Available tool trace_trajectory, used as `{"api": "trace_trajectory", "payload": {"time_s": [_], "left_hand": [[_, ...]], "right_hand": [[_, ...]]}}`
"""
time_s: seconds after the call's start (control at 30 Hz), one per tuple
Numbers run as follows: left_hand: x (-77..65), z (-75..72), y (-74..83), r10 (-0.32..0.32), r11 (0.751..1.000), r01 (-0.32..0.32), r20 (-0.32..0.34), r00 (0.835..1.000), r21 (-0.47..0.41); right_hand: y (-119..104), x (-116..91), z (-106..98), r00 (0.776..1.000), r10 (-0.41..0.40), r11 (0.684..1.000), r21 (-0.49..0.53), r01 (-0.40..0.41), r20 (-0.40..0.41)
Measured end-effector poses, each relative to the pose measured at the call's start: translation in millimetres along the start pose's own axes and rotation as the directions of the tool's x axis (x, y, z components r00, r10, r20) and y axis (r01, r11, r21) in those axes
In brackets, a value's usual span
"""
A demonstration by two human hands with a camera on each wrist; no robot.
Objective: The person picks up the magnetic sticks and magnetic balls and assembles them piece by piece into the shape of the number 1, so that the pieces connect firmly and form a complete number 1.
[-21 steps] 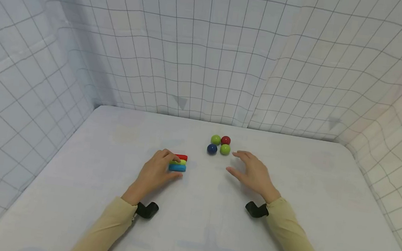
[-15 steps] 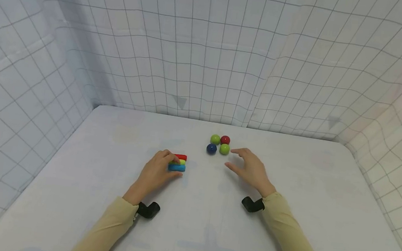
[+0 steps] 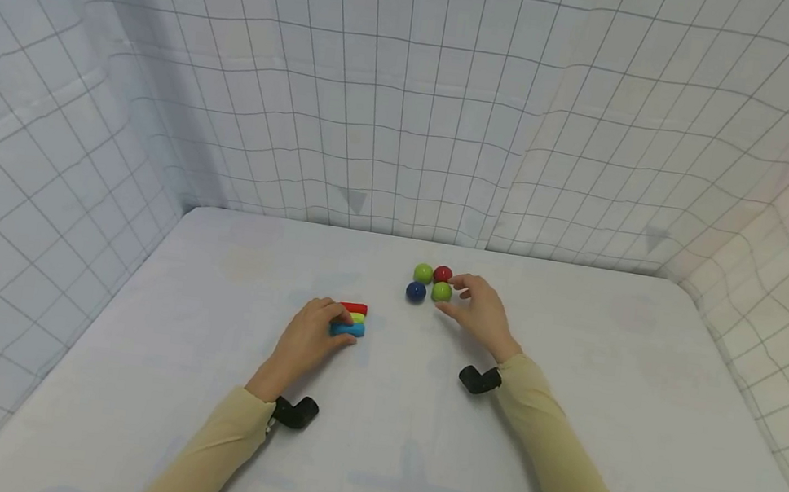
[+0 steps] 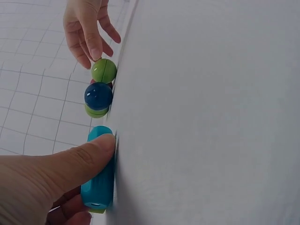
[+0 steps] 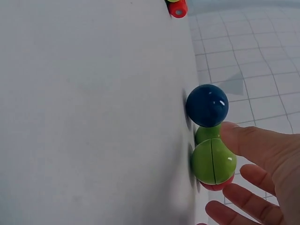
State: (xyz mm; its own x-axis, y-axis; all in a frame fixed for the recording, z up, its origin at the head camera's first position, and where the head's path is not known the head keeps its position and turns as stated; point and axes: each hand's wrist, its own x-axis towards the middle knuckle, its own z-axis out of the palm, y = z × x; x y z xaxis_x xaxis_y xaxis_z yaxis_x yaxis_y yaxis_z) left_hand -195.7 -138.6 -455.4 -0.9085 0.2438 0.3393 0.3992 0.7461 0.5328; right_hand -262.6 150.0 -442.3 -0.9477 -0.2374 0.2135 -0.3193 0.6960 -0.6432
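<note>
My left hand (image 3: 310, 338) spans a row of short sticks, fingers bent over them and thumb beside the near one. The row holds a red stick (image 3: 357, 308), a yellow-green stick (image 3: 358, 319) and a blue stick (image 3: 349, 329). In the left wrist view the thumb overlaps the blue stick (image 4: 99, 185). My right hand (image 3: 481, 312) reaches around the near green ball (image 3: 441, 292), thumb and fingers spread apart on either side. The seam on that green ball (image 5: 213, 161) shows in the right wrist view. Grouped with it are a dark blue ball (image 3: 416, 292), another green ball (image 3: 423, 273) and a red ball (image 3: 443, 274).
Everything lies on a white table (image 3: 373, 424). A white grid-lined curtain (image 3: 410, 117) encloses the back and sides. A black wrist mount (image 3: 296, 412) sits on the left wrist, and another black mount (image 3: 480, 380) on the right.
My right hand has moved forward and left, up to the near green ball. The left hand stays at the sticks with its fingers shifted slightly; sticks and balls have kept their places.
</note>
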Motion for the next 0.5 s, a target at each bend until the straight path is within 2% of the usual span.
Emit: {"api": "trace_trajectory", "payload": {"time_s": [0.27,0.5], "left_hand": [[-0.8,0.1,1.3,-0.023,0.999,0.023,0.009,1.000,-0.023],[0.1,0.3,4.1,-0.099,0.994,0.101,0.053,0.994,-0.037]], "right_hand": [[1,6,8,1.000,0.016,0.999,-0.041,-0.016,0.000],[1,10,13,1.000,0.009,0.995,-0.100,-0.010,-0.012]]}}
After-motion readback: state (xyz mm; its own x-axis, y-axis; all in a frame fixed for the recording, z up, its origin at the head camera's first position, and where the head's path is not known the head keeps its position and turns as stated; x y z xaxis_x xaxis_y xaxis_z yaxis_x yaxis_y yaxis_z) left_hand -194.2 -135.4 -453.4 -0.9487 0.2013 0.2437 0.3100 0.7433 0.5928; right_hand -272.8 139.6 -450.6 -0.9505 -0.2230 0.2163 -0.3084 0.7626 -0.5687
